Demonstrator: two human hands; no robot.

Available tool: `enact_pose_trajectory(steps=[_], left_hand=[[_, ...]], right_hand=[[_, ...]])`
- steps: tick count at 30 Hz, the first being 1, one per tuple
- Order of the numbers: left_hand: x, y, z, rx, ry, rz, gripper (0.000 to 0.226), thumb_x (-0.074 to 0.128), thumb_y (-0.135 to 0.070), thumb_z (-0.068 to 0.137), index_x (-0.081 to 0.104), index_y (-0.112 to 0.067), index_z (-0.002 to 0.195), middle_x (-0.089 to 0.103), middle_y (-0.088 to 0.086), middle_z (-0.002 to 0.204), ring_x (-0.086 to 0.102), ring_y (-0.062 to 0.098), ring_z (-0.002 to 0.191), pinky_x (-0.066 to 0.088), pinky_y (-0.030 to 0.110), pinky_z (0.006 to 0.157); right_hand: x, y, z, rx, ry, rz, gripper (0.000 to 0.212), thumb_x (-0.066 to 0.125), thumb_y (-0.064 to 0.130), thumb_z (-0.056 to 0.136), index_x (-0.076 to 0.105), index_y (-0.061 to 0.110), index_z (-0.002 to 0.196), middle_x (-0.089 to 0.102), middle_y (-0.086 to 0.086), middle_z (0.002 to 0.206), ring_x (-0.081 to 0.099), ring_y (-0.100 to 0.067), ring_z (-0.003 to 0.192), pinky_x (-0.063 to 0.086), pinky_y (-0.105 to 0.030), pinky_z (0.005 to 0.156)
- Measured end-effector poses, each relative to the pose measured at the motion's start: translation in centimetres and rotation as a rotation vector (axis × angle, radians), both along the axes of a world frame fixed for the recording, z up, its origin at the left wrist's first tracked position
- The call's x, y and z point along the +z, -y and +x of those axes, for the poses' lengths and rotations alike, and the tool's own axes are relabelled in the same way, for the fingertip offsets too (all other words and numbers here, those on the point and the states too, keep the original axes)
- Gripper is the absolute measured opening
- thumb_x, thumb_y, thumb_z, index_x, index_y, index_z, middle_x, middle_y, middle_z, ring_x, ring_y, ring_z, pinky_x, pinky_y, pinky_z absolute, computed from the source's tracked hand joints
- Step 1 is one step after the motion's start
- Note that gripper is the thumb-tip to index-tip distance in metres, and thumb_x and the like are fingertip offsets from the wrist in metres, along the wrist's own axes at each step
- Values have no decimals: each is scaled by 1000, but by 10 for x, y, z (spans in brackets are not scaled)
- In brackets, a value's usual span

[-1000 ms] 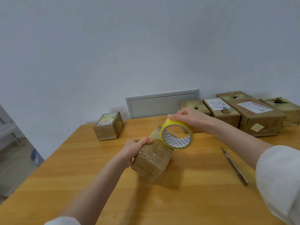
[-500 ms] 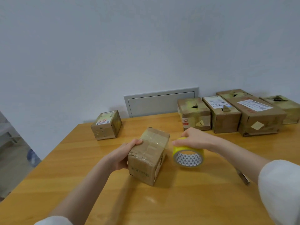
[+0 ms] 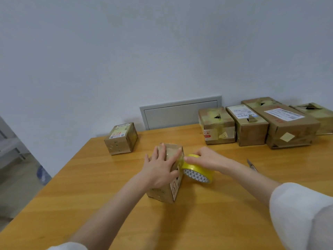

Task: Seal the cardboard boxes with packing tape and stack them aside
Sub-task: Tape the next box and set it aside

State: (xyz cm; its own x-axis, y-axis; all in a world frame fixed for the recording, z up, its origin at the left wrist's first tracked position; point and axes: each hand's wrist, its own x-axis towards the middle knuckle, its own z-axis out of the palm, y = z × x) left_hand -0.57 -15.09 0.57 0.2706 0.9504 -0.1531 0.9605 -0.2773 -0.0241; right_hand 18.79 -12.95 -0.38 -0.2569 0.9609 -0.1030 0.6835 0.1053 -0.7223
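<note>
Nearest the camera, a white sleeve (image 3: 302,213) covers the right arm above the smooth, orange-brown wooden table (image 3: 90,195). Mid-table stands the box (image 3: 168,193) being sealed, a small brown cardboard block, creased and glossy where tape already covers it. It carries a printed label on its right side.

The left hand (image 3: 161,167) lies flat on top of the box with its fingers spread, pressing down. The right hand (image 3: 207,158) curls over the tape roll (image 3: 198,173), gripping its upper rim. The roll is a yellow ring with a patterned white core, tilted and touching the box's right side.

My judgement of the risks: the box is light and the tabletop slick, so a pull on the tape could drag or tip the box if the flat palm eases off. The thin film could also wrinkle or fold onto itself if the roll goes across at an angle. I can't see a free tape end here.

Just past the right forearm lies a thin metal blade (image 3: 252,163), partly hidden, and a sweeping arm could catch it. Further back on the left sits 1 small box (image 3: 121,139) with a label on top. At the far right is a row of 4 boxes (image 3: 252,130) patched with yellowish tape — none stacked. A grey panel (image 3: 180,114) is set in the pale wall behind.
</note>
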Motion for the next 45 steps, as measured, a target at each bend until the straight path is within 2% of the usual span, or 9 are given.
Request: enact_pose_trajectory(steps=[5, 9, 13, 19, 26, 29, 35, 41, 45], left_hand=[[8, -1, 4, 101, 135, -19, 81, 48, -63, 84, 3, -47, 149, -11, 14, 160, -8, 36, 146, 6, 61, 113], [16, 4, 11, 294, 168, 44, 93, 65, -61, 72, 19, -30, 147, 38, 15, 135, 46, 34, 123, 48, 47, 97], [33, 4, 4, 357, 721, -87, 90, 78, -34, 72, 29, -23, 146, 62, 6, 110, 67, 22, 94, 58, 38, 79], [10, 17, 10, 515, 1378, -360, 81, 79, -22, 74, 38, -23, 143, 75, 7, 90, 73, 22, 81, 58, 34, 62], [0, 16, 2, 509, 1495, -399, 57, 73, -20, 79, 51, -24, 131, 74, 10, 96, 73, 24, 83, 56, 34, 60], [-9, 18, -9, 490, 1533, -417, 44, 72, -24, 79, 59, -29, 121, 74, 9, 100, 72, 23, 82, 56, 34, 64], [-13, 14, -10, 483, 1582, -418, 52, 72, -21, 79, 55, -25, 128, 74, 10, 101, 72, 21, 79, 54, 30, 56], [-17, 13, -16, 476, 1590, -442, 45, 71, -22, 80, 59, -23, 124, 73, 11, 103, 72, 22, 79, 54, 30, 58], [-20, 11, -18, 468, 1588, -462, 50, 73, -27, 76, 59, -23, 124, 73, 11, 105, 71, 23, 81, 54, 31, 61]], right_hand=[[-9, 2, -5, -34, -29, 47, 60, 53, 56, 90, 60, 8, 125, 63, -8, 123, 60, -20, 103, 47, -30, 80], [-5, 6, -2, -13, 7, 67, 42, 55, 60, 88, 63, 20, 99, 62, 7, 83, 56, -10, 74, 43, -24, 64], [32, 16, 28, 9, -232, 59, 46, 65, 62, 75, 71, 17, 84, 70, 6, 76, 68, -8, 66, 48, -17, 62], [77, 27, 51, 102, -406, 100, 52, 68, 47, 79, 66, 0, 99, 68, -19, 97, 63, -22, 85, 48, -48, 93], [77, 21, 43, 81, -271, 155, 48, 59, 49, 89, 66, 2, 88, 64, -20, 85, 59, -19, 73, 47, -38, 75], [63, 22, 60, 106, -78, 92, 44, 56, 59, 86, 66, 21, 67, 65, 7, 70, 63, -10, 63, 50, -31, 73], [53, 21, 71, 106, -176, -55, 69, 60, 79, 58, 69, 33, 108, 70, 12, 103, 67, -8, 92, 51, -28, 85], [33, 17, 87, 105, 45, -68, 67, 64, 75, 67, 73, 11, 86, 71, -5, 80, 68, -20, 77, 50, -30, 77], [23, 14, 83, 97, 48, -78, 48, 64, 71, 72, 72, 24, 69, 70, 2, 68, 67, -10, 64, 51, -26, 70]])
